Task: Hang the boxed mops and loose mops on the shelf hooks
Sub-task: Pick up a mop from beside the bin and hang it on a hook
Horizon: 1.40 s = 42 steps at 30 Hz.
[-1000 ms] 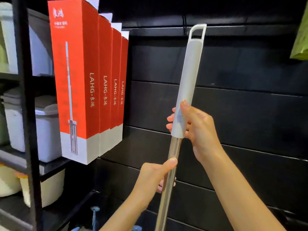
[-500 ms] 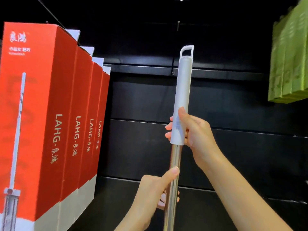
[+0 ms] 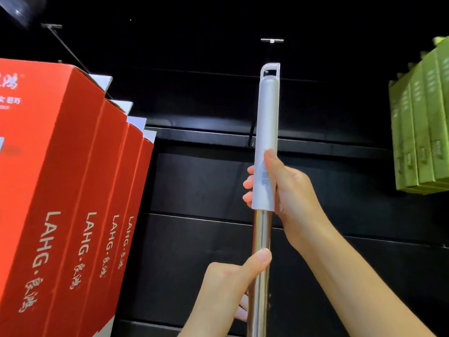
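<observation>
Steel pole: the loose mop [image 3: 262, 251] stands upright in front of the black shelf wall [image 3: 194, 186], with its white grip on top and its lower part out of frame.
Right hand: right hand [image 3: 289, 188] is wrapped around the bottom of the white grip, thumb lying up along it.
Left hand: left hand [image 3: 230, 285] is clenched around the bare metal lower down, thumb pressed on the pole.
Hanging loop: the loop [image 3: 270, 70] at the very top sits just under the hook tip [image 3: 272, 40], not on it yet as far as I can tell.
How I'd do it: lift straight up a touch more, keep the pole vertical, turn the loop's opening to face the hook, then push toward the wall and let it settle. Bottom hand does the lifting, top hand does the aiming.
Watch out: the hook is dark on dark, so it's easy to miss and knock the pole sideways.
Writing: red boxes [image 3: 73, 190] hang at the left edge and read "LAHG" plus Chinese characters I can't make out.
Green boxes: green boxes [image 3: 420, 122] at the right edge, print too blurry to read.
</observation>
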Each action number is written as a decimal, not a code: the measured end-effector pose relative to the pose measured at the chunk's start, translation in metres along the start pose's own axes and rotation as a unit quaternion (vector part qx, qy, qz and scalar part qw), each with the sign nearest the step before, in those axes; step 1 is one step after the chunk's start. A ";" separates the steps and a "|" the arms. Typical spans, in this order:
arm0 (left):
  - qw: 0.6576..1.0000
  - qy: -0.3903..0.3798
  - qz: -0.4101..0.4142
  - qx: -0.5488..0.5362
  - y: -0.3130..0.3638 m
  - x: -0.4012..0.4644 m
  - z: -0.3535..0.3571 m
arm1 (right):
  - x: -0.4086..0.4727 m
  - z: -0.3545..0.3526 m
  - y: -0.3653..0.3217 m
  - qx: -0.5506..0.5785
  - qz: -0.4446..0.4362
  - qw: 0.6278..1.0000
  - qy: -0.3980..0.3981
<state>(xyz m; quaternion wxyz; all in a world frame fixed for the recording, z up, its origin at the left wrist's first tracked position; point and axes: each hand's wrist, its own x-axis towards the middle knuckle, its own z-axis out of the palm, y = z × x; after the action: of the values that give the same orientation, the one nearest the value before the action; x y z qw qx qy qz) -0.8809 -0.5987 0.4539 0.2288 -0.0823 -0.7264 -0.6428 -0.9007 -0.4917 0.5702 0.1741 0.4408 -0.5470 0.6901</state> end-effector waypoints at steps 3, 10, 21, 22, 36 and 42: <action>1.000 0.001 0.022 -0.008 0.009 0.007 -0.002 | 0.011 0.004 -0.005 -0.002 -0.004 1.000 -0.001; 0.999 0.004 0.034 -0.029 0.020 0.019 -0.004 | 0.030 0.005 -0.005 -0.017 0.010 1.000 0.013; 0.999 -0.004 0.027 -0.017 0.016 0.020 -0.008 | 0.034 0.006 0.009 -0.001 0.041 0.999 0.021; 0.999 -0.005 0.025 -0.019 0.014 0.021 -0.008 | 0.033 0.005 0.011 -0.002 0.046 0.999 0.022; 1.000 -0.010 0.019 0.003 -0.022 0.053 -0.014 | 0.045 0.001 0.046 -0.049 0.050 0.997 0.023; 1.000 0.005 0.021 0.016 -0.036 0.078 -0.013 | 0.063 0.000 0.072 -0.065 0.076 0.994 0.039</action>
<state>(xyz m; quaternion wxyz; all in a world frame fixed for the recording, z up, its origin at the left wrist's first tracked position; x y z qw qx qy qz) -0.9613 -0.6304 0.4570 0.2469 -0.0907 -0.7338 -0.6264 -0.9876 -0.5315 0.5775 0.1706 0.3588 -0.6153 0.6808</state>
